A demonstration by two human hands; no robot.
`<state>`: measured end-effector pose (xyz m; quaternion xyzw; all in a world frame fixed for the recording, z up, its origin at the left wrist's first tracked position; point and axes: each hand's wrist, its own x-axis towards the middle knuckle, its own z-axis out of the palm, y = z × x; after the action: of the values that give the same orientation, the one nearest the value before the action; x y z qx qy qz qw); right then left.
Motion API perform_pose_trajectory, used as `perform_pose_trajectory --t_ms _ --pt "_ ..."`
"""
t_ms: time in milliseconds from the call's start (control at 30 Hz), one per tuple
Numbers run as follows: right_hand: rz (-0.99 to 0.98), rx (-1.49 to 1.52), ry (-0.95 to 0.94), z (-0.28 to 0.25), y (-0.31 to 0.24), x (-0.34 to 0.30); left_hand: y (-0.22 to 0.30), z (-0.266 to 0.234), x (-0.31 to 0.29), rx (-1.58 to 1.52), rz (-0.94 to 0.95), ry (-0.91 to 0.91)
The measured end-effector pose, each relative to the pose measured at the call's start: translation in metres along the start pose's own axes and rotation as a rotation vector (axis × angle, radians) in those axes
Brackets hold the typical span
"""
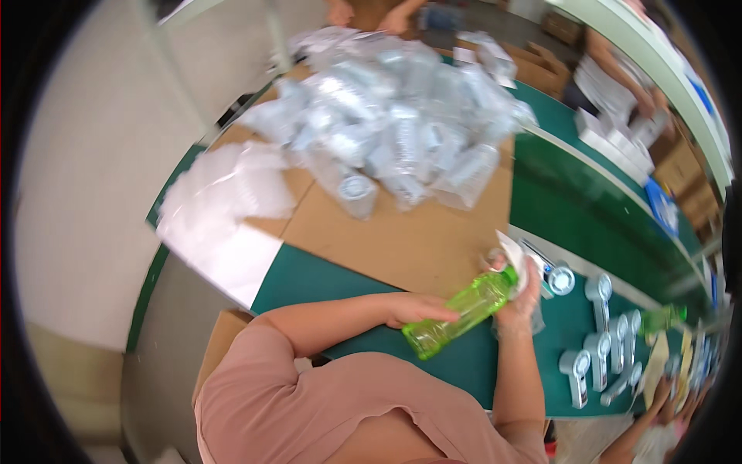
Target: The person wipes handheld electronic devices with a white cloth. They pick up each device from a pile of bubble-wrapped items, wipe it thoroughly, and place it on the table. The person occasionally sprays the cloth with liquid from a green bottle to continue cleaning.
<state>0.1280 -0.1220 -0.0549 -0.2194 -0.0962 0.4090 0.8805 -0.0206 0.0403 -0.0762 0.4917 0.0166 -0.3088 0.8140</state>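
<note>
A clear green plastic bottle (464,313) is held aslant in front of me, its green-capped end up and to the right. My left hand (421,308) grips it near the lower end. Around the upper end closes my right hand (525,298), together with a white piece of cloth or paper (512,251); the fingers there are partly hidden. Just beyond the right hand lies a grey handheld shower head (559,280). Several more shower heads (599,348) lie on the green table to the right.
A heap of clear bagged parts (402,116) covers the cardboard sheet (394,240). White plastic bags (224,185) are stacked at its left. A green conveyor belt (587,201) runs along the right. A second green bottle (663,319) lies far right. Other people work beyond and at right.
</note>
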Motion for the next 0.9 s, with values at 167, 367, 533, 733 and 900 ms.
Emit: perform_pose_trajectory --t_ms 167,367,533,733,900 --pt "-0.050 0.032 0.271 0.033 0.016 -0.008 0.014 0.017 -0.049 0.526 0.356 0.271" --pt "0.083 0.156 0.120 0.005 0.008 -0.011 -0.004 -0.004 -0.161 0.429 0.658 0.975" --pt "-0.079 0.073 0.087 0.004 -0.001 -0.015 -0.016 -0.064 -0.227 0.475 0.855 2.129" --pt "-0.025 0.129 0.100 0.009 0.004 -0.006 -0.057 -0.108 -0.244 0.226 0.798 2.211" --pt "-0.062 0.009 0.095 0.010 -0.015 -0.033 -0.031 -0.065 -0.260 0.750 0.968 2.412"
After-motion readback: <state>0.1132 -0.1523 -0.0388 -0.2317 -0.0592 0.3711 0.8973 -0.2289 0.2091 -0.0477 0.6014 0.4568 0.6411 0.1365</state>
